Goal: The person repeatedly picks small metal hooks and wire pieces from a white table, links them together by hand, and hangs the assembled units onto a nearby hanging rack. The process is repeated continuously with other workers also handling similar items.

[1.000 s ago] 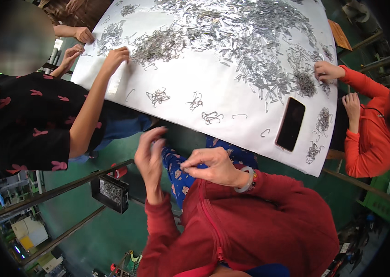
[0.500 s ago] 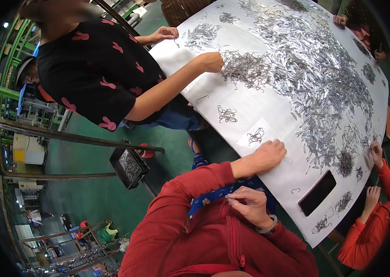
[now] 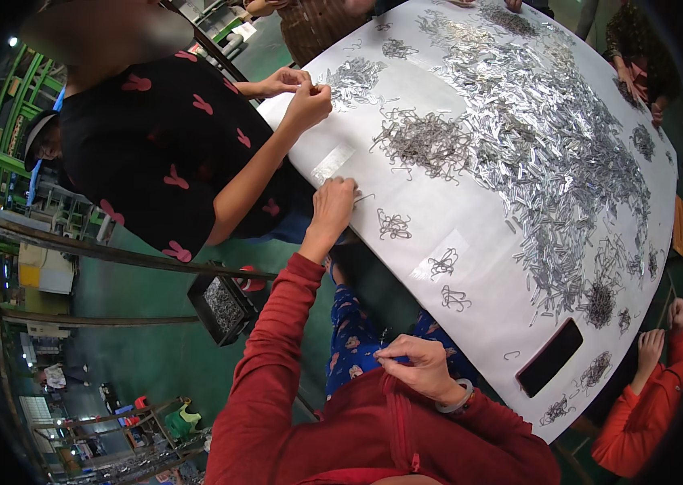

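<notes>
My left hand [image 3: 332, 212] is stretched out to the near left edge of the white table [image 3: 470, 356], its fingers closed down on a bent wire hook [image 3: 366, 197] whose free end sticks out beside the fingertips. My right hand [image 3: 424, 368], with a pale bracelet at the wrist, hovers over my lap. Its thumb and forefinger are pinched on something small that I cannot make out. Small bunches of wire hooks [image 3: 394, 225] lie near the table edge, one on a clear sheet [image 3: 458, 250]. A larger heap of dark hooks [image 3: 426, 144] is farther in.
Shiny metal pieces [image 3: 547, 153] spread thickly over the table's middle. A dark phone [image 3: 550, 357] lies at the right corner. A co-worker in a black shirt [image 3: 163, 145] stands at left, hands together; others line the far and right sides. A black bin [image 3: 220, 303] of metal parts stands left.
My left hand has moved left along the table edge to the lone hook, uncovering another bunch of hooks. My right hand stays pinched. The black-shirted co-worker's hands have come together.
</notes>
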Demonstrator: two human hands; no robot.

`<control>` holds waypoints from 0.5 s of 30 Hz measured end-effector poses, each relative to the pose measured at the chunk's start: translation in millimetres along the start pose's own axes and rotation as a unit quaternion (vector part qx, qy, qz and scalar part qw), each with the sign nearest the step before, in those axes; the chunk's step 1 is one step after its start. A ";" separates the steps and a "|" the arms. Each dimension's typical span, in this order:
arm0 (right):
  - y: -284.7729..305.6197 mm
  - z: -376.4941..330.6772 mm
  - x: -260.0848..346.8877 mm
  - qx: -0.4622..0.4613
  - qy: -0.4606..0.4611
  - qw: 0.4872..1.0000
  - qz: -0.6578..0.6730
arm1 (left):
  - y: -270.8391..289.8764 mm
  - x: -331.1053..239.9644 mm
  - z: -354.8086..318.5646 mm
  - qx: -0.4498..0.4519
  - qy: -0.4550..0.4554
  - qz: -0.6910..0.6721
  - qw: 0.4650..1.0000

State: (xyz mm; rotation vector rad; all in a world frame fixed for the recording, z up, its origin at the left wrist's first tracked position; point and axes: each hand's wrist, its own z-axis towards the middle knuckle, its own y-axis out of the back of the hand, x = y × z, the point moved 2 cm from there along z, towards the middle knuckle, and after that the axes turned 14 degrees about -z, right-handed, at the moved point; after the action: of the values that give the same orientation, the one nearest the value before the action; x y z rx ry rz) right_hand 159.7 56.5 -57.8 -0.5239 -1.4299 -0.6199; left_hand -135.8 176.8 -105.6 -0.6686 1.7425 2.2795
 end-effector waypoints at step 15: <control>2.2 25.9 4.7 -0.017 0.007 0.999 -0.032 | -54.5 -19.2 83.1 0.030 -0.081 0.001 0.996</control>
State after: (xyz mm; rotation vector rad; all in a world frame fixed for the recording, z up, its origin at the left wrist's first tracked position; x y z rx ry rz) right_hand 142.3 75.1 -51.0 -0.5023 -1.4286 -0.6989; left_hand -115.7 273.7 -126.7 -0.4568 1.7268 2.2051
